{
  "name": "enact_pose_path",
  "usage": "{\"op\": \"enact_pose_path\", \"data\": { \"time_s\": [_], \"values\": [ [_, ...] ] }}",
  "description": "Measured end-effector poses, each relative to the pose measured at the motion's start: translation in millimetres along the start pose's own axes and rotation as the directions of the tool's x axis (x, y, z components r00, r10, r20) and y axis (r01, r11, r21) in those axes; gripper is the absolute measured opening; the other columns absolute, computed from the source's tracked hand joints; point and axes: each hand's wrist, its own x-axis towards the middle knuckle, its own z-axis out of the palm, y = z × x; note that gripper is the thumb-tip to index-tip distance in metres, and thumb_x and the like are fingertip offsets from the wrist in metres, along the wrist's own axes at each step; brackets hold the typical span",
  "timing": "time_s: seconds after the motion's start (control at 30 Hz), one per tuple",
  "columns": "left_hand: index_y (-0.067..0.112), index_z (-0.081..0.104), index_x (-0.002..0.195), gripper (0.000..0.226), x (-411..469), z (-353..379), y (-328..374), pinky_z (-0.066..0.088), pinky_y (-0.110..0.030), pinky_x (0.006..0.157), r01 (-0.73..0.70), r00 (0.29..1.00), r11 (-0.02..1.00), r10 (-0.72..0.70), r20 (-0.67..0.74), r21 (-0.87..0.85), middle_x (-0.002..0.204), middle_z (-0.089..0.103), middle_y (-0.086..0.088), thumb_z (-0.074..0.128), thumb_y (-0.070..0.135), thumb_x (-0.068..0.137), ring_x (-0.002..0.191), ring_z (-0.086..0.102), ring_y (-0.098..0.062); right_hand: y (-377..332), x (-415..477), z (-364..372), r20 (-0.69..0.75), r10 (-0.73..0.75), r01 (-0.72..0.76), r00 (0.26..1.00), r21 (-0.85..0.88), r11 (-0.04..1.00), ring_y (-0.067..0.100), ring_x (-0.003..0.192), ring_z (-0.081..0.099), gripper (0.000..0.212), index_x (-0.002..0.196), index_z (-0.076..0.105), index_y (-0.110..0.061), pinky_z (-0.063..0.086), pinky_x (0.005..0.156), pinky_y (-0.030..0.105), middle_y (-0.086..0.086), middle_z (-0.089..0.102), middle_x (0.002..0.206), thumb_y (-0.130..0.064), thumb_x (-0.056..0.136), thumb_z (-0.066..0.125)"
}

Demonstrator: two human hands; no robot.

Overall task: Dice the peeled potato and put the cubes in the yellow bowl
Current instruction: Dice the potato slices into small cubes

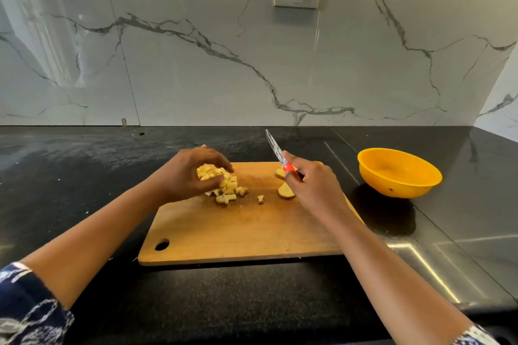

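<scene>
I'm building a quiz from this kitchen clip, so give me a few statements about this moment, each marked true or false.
1. The right hand holds the knife by its red handle. True.
2. The yellow bowl stands on the cutting board. False: it stands on the counter, to the right of the board.
3. The left hand is curled over a pile of potato cubes. True.
4. The bowl already holds some cubes. False: no cubes show inside it.
5. All of the potato has been diced. False: uncut slices lie on the board beside the right hand.
</scene>
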Motion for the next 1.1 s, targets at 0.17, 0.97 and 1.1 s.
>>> {"op": "enact_pose_path", "data": {
  "time_s": [0.17,0.97,1.1],
  "values": [
    [0.035,0.058,0.123,0.059,9,26,11,0.012,-0.033,0.116,-0.173,0.931,0.97,0.105,0.35,0.17,0.137,0.049,0.014,0.03,0.07,0.085,0.129,0.038,0.0,1,1,3,0.008,0.003,-0.003,1.0,0.009,1.0,0.006,0.058,0.051,0.045,0.141,0.045,-0.026,0.031,0.047,0.012,-0.006,0.067,0.087,-0.028,0.097,0.053],
    [0.025,0.07,0.104,0.036,27,46,25,0.024,-0.036,0.112,-0.292,0.955,0.943,0.279,0.097,0.16,0.106,0.068,0.01,0.053,0.05,0.085,0.101,0.061,-0.006,1,1,-1,-0.01,0.032,-0.031,0.999,0.022,0.999,0.004,0.057,0.05,0.045,0.141,0.045,-0.027,0.031,0.047,0.011,-0.004,0.069,0.092,-0.028,0.097,0.053],
    [0.022,0.072,0.098,0.014,38,53,20,0.024,-0.045,0.112,-0.342,0.939,0.881,0.306,0.158,0.326,0.097,0.071,0.004,0.064,0.029,0.088,0.093,0.065,-0.014,2,1,-1,-0.008,0.031,-0.03,1.0,0.036,0.999,0.005,0.055,0.049,0.045,0.141,0.045,-0.027,0.032,0.047,0.012,-0.004,0.07,0.092,-0.028,0.096,0.053]
  ]
}}
